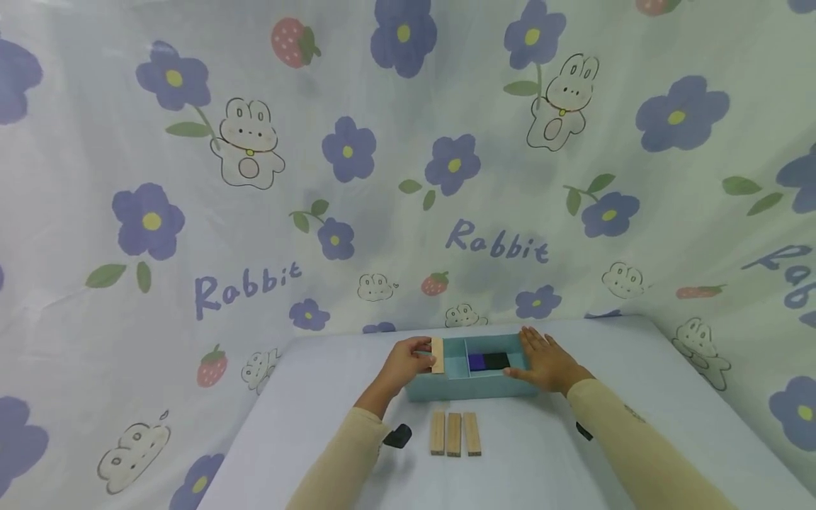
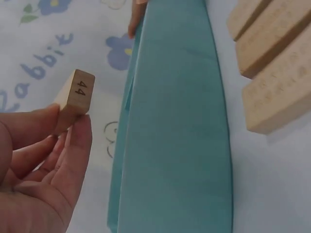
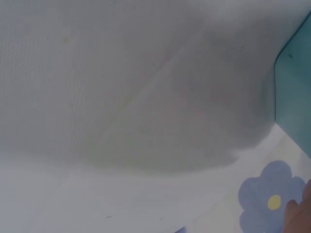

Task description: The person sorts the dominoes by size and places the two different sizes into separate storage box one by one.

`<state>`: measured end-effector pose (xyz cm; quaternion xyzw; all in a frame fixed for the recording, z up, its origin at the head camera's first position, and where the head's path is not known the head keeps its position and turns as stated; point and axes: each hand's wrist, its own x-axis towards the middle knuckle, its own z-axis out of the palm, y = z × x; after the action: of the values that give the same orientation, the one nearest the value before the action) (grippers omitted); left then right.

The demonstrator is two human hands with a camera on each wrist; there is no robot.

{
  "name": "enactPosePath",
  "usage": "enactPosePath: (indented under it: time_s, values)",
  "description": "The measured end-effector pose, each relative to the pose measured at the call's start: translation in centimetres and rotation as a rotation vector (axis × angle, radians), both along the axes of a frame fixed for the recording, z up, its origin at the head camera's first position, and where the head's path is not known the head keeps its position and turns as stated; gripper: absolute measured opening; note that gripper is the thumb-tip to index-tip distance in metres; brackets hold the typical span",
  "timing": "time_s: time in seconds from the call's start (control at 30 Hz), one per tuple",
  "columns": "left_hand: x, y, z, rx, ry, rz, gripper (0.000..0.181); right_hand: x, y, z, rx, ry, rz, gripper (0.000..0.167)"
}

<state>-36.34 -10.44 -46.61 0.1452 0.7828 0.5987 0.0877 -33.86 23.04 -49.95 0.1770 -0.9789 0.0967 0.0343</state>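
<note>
My left hand [image 1: 405, 363] pinches a wooden block [image 1: 437, 355] between thumb and fingers over the left end of a teal box [image 1: 472, 387]. In the left wrist view the block [image 2: 77, 94] shows the number 44 on its end, and the box's side [image 2: 177, 116] lies beside it. My right hand [image 1: 547, 361] rests on the box's right end, its fingers extended toward the far rim and its thumb near the front rim. Inside the right compartment lie a blue piece [image 1: 477, 362] and a black piece [image 1: 496, 361]. A divider [image 1: 467, 356] separates the compartments.
Three wooden blocks [image 1: 454, 434] lie side by side on the white table [image 1: 516, 467] in front of the box. Behind it hangs a curtain [image 1: 395, 212] printed with flowers and rabbits. A dark device [image 1: 398, 435] sits at the left wrist.
</note>
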Motion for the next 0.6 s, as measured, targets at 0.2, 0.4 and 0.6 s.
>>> enactPosePath:
  time_s: [0.2, 0.4, 0.6]
  values:
    - [-1.7, 1.5, -0.6, 0.085, -0.083, -0.028, 0.042, 0.0, -0.1, -0.4, 0.003, 0.0, -0.012, 0.109]
    - [-2.4, 2.8, -1.3, 0.063, -0.167, -0.001, 0.04, 0.0, -0.3, -0.6, -0.005, -0.013, -0.005, 0.109]
    - [-2.9, 4.0, -1.4, -0.02, -0.165, -0.013, 0.042, 0.0, -0.3, -0.1, 0.012, -0.018, -0.007, 0.108]
